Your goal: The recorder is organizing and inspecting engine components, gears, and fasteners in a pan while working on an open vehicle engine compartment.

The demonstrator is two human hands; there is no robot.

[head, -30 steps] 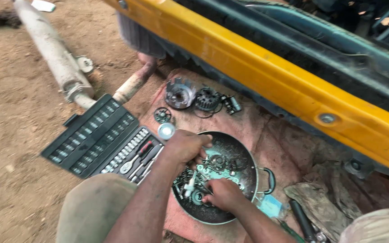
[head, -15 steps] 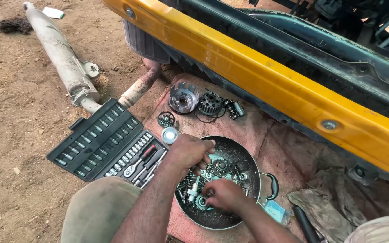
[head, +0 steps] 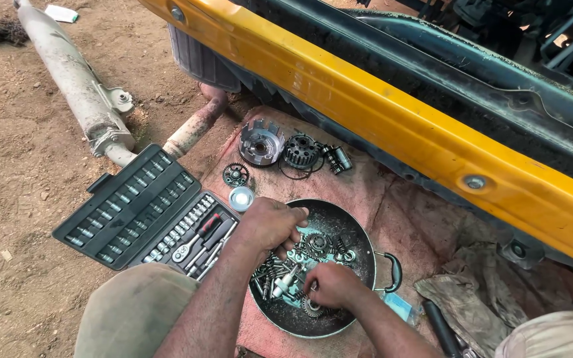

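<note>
Both hands work inside a dark round pan (head: 359, 225) that sits on a reddish cloth (head: 419, 219) on the dirt floor. The left hand (head: 270, 225) curls over gears and shafts (head: 313, 245) near the pan's upper left; its grip is closed around something small, though I cannot tell exactly which piece. The right hand (head: 329, 284) pinches at a small gear low in the pan, fingers nearly closed. By my judgement the sorting is partway: a clutch basket (head: 260, 141), a toothed hub (head: 300, 150) and a small sprocket (head: 235, 175) already lie set out on the cloth, while many parts remain heaped in the pan. Room is tight: the open socket set case (head: 140, 205) lies just beside the pan's left edge, the yellow frame rail (head: 379, 113) overhangs beyond, and the pan handle (head: 392, 272) juts right.
</note>
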